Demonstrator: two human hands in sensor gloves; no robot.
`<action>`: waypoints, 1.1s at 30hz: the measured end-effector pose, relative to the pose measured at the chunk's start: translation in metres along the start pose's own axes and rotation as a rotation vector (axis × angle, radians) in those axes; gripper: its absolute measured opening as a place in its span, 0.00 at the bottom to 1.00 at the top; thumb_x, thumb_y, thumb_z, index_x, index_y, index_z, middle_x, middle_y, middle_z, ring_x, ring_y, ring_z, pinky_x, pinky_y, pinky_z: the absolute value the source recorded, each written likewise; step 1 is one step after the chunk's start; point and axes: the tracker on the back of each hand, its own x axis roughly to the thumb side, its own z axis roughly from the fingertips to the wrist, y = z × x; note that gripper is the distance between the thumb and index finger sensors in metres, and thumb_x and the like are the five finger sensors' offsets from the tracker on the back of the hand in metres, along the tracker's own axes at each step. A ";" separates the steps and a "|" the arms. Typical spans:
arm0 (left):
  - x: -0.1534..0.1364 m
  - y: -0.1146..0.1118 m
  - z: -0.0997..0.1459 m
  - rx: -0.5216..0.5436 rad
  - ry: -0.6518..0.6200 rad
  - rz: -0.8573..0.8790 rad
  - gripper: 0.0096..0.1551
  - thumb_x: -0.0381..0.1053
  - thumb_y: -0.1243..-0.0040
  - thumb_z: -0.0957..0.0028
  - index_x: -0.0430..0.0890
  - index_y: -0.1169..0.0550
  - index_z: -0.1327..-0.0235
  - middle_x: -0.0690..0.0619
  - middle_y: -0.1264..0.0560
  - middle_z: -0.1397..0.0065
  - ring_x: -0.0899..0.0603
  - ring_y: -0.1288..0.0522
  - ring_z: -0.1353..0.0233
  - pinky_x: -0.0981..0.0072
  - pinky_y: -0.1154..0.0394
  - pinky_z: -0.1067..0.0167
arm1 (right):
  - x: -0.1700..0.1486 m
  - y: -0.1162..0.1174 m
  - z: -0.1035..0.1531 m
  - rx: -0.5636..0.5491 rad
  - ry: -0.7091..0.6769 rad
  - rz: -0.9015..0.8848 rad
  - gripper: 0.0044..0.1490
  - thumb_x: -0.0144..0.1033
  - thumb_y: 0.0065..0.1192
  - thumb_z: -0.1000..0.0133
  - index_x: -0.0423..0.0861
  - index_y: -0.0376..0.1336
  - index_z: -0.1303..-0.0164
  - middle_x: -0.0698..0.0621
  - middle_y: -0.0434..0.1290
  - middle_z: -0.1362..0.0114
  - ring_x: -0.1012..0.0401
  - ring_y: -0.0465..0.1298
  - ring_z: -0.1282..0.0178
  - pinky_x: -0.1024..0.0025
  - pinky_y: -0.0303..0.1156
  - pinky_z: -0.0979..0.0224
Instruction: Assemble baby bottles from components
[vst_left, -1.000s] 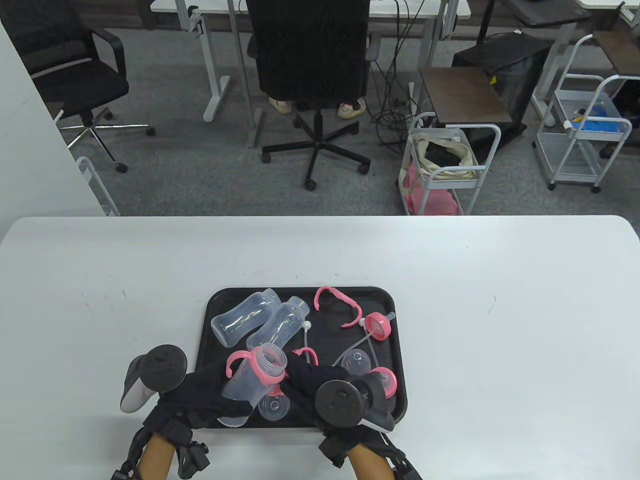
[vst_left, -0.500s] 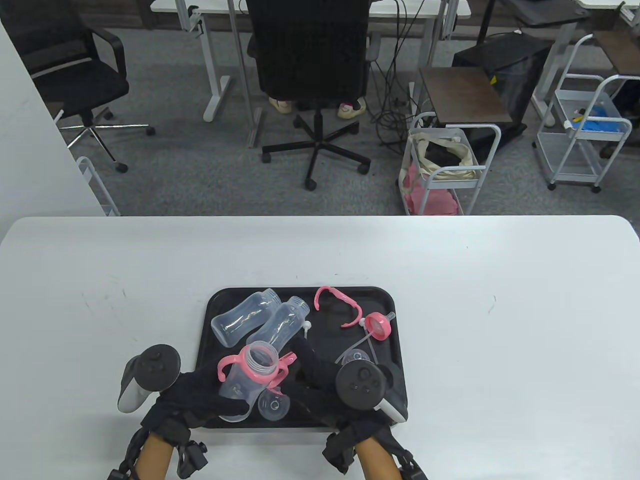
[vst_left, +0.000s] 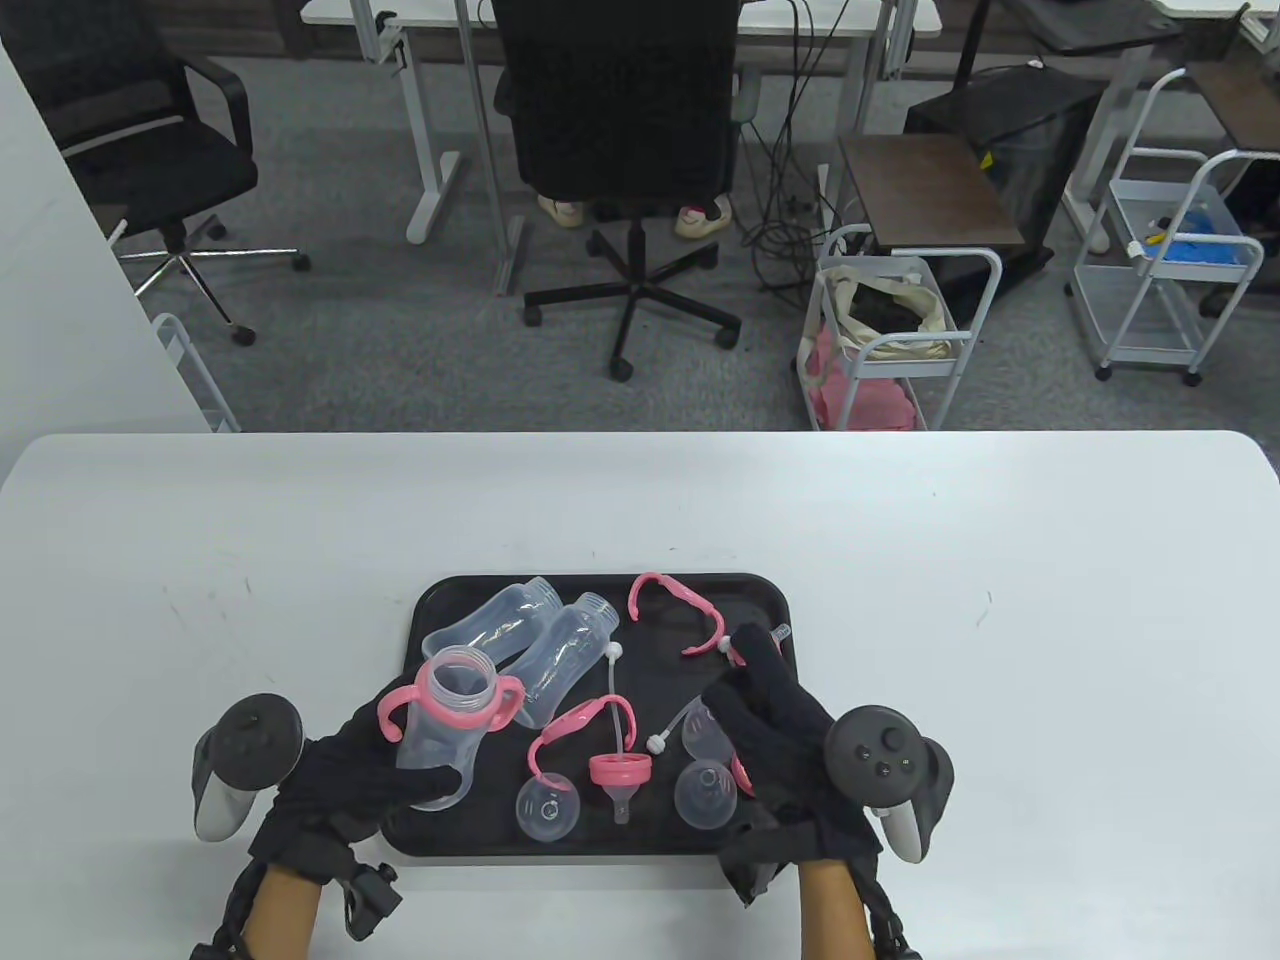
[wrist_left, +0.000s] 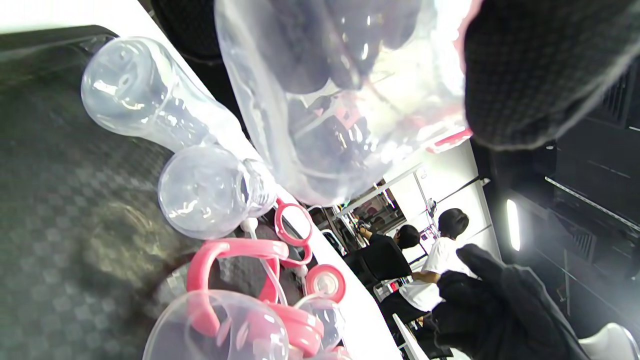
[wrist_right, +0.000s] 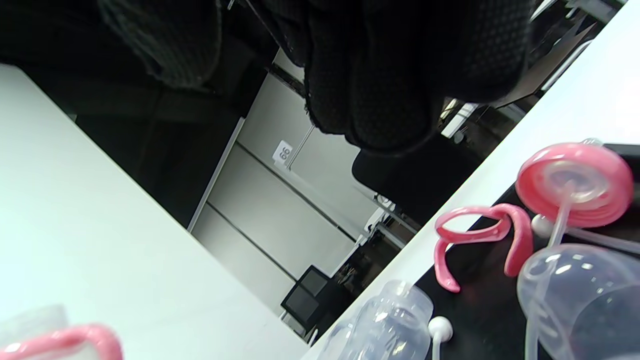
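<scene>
One clear bottle with a pink handle ring on its neck, gripped by the left hand, fingers curled round its lower body, above the near-left corner of the black tray. Two bare bottles lying at the tray's far left. Loose pink handle at far centre; a second handle at centre, with a pink nipple ring just near of it. Two clear domed caps along the near edge. Right hand over the tray's right side, fingers extended toward a pink lid, gripping nothing visible. White table beneath.
</scene>
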 end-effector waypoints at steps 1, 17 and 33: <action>-0.001 0.001 0.001 0.009 0.001 0.000 0.60 0.71 0.26 0.58 0.61 0.43 0.14 0.63 0.36 0.15 0.47 0.30 0.17 0.41 0.34 0.22 | -0.002 -0.003 0.000 -0.011 0.007 -0.001 0.47 0.58 0.62 0.39 0.42 0.54 0.18 0.46 0.76 0.32 0.51 0.81 0.44 0.53 0.77 0.39; -0.007 0.011 0.006 0.080 0.025 -0.034 0.60 0.71 0.26 0.58 0.61 0.44 0.15 0.63 0.36 0.15 0.47 0.30 0.17 0.41 0.34 0.22 | 0.003 0.006 -0.009 0.006 0.072 0.022 0.43 0.55 0.63 0.38 0.43 0.58 0.20 0.45 0.75 0.31 0.49 0.80 0.42 0.51 0.76 0.38; -0.013 0.017 0.009 0.110 0.040 -0.018 0.60 0.71 0.26 0.58 0.61 0.44 0.15 0.63 0.37 0.15 0.47 0.30 0.17 0.41 0.34 0.22 | 0.008 0.005 -0.057 0.042 0.239 0.278 0.40 0.53 0.64 0.38 0.42 0.60 0.21 0.44 0.75 0.31 0.48 0.80 0.42 0.51 0.77 0.39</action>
